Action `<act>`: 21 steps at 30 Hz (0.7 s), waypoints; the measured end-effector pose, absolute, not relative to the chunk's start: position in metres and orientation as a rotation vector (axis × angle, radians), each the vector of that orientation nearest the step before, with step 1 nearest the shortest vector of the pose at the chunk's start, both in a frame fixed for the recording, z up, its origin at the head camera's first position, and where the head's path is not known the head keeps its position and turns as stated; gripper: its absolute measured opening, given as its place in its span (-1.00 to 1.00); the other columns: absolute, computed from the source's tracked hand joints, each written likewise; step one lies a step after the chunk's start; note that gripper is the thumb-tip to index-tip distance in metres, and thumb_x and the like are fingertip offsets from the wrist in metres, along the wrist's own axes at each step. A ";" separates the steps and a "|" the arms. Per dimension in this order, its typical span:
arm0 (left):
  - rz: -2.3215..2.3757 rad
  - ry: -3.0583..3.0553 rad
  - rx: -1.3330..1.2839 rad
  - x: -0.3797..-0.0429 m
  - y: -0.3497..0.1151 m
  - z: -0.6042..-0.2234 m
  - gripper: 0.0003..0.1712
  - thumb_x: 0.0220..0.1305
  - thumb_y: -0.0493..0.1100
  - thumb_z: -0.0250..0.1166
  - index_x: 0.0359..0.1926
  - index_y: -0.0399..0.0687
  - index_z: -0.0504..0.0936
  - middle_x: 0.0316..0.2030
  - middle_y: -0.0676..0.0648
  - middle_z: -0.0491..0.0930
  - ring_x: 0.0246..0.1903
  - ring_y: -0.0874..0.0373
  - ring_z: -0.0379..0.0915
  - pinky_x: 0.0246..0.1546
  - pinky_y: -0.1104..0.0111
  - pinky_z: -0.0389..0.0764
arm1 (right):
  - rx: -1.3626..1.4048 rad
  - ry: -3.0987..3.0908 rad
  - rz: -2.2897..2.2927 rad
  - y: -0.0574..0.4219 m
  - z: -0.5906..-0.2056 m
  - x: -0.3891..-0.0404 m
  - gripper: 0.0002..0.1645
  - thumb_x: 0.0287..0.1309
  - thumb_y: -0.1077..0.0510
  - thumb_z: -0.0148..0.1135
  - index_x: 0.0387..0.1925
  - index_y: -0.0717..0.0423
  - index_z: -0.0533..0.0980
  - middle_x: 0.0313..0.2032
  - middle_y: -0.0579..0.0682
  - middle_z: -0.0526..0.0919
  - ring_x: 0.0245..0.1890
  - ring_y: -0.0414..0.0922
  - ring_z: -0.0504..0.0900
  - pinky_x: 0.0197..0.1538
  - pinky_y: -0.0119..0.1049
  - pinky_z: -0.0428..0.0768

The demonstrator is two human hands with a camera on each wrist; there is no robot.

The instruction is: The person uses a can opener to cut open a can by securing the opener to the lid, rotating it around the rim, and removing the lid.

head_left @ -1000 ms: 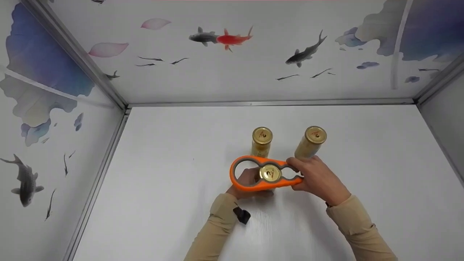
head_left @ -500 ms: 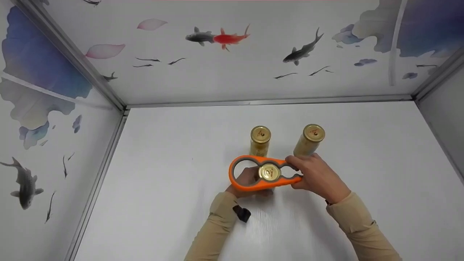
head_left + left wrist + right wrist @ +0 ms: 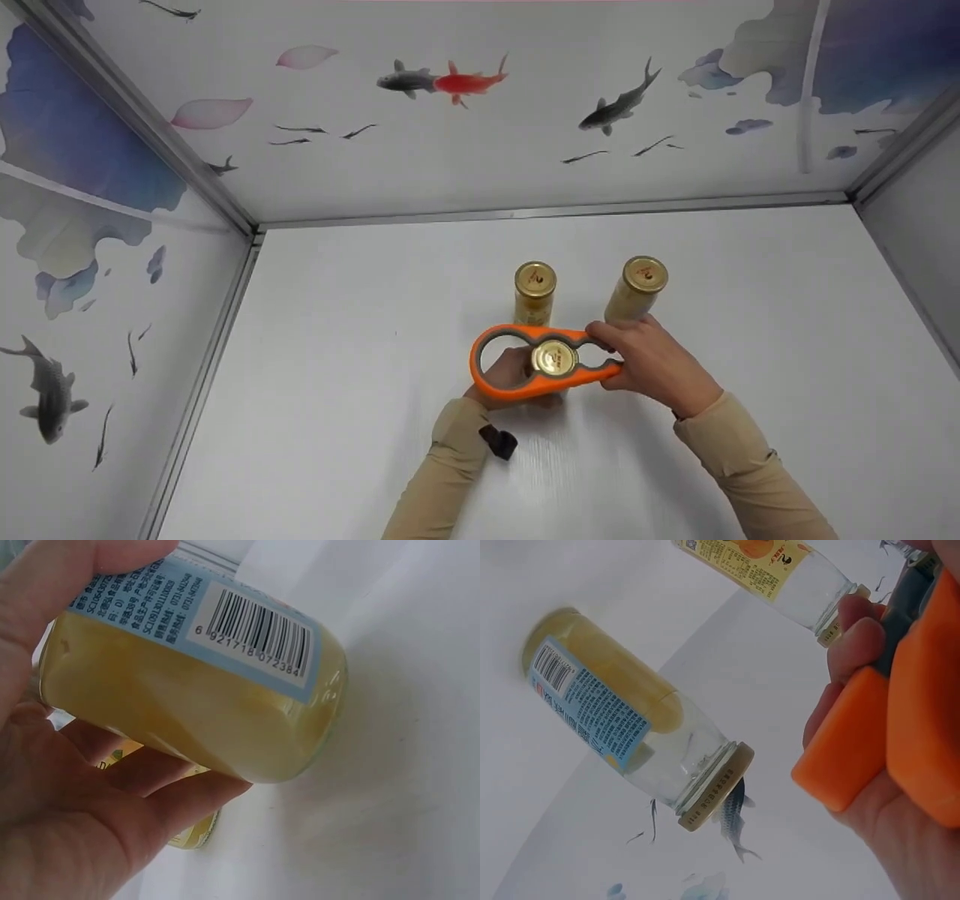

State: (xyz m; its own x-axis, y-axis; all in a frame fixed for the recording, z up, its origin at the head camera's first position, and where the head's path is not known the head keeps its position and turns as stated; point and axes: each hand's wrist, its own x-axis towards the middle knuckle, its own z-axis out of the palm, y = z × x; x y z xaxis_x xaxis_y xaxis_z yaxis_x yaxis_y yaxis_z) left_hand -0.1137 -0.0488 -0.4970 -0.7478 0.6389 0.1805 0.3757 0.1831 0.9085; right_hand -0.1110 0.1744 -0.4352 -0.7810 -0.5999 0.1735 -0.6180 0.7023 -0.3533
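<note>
In the head view, my left hand [image 3: 507, 369] holds a glass jar under an orange jar opener [image 3: 517, 393] with a grey lining. The jar's gold lid [image 3: 554, 358] sits in the opener's middle opening. My right hand [image 3: 660, 367] grips the handle ends of the opener, on the right. From the left wrist, the held jar [image 3: 195, 705] looks tilted, with pale yellow contents and a blue barcode label; thumb and fingers wrap it. In the right wrist view, orange handles [image 3: 847, 742] lie in the right hand's grip.
Two more gold-lidded jars stand beyond the hands, a left jar [image 3: 535, 289] and a right jar [image 3: 637, 285], the latter close to the right hand. White panels with painted fish [image 3: 472, 82] border the white table [image 3: 337, 412] at the back and left.
The print on the lid inside the opener looks turned, while the opener keeps nearly the same angle. Both hands keep their hold. The head view has shifted slightly.
</note>
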 end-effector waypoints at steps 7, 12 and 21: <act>1.586 2.100 1.014 -0.115 -0.049 -0.490 -0.40 0.27 -0.34 0.23 0.32 -0.33 0.32 0.22 -0.18 0.43 0.18 0.26 0.32 0.19 0.39 0.33 | 1.032 -2.896 0.605 0.174 -0.433 -0.113 -0.42 -0.42 0.33 0.57 -0.21 0.08 0.55 -0.29 -0.04 0.71 -0.34 -0.13 0.60 -0.12 -0.02 0.47; 1.545 2.076 1.096 -0.115 -0.051 -0.489 -0.40 0.27 -0.35 0.22 0.32 -0.35 0.34 0.26 -0.20 0.39 0.21 0.23 0.28 0.21 0.38 0.30 | 1.048 -2.906 0.605 0.175 -0.432 -0.115 -0.42 -0.42 0.34 0.57 -0.21 0.09 0.55 -0.29 -0.05 0.71 -0.35 -0.13 0.60 -0.13 0.00 0.48; 1.758 1.305 0.953 -0.121 -0.052 -0.498 -0.49 0.40 -0.34 0.03 0.33 -0.41 0.27 0.25 -0.06 0.38 0.26 0.31 0.19 0.24 0.49 0.20 | 1.093 -2.845 0.590 0.180 -0.434 -0.117 -0.39 -0.47 0.34 0.54 -0.19 0.05 0.55 -0.42 -0.15 0.62 -0.46 -0.18 0.55 -0.20 -0.09 0.42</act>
State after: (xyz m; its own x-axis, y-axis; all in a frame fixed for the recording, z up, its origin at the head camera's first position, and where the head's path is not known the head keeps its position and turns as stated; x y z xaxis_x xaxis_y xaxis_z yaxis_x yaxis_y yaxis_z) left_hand -0.1211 -0.0517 -0.4983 -0.4538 0.8811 0.1335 -0.1268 -0.2121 0.9690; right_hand -0.1172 0.1796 -0.4343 -0.7514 -0.6382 0.1675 -0.6522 0.6800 -0.3352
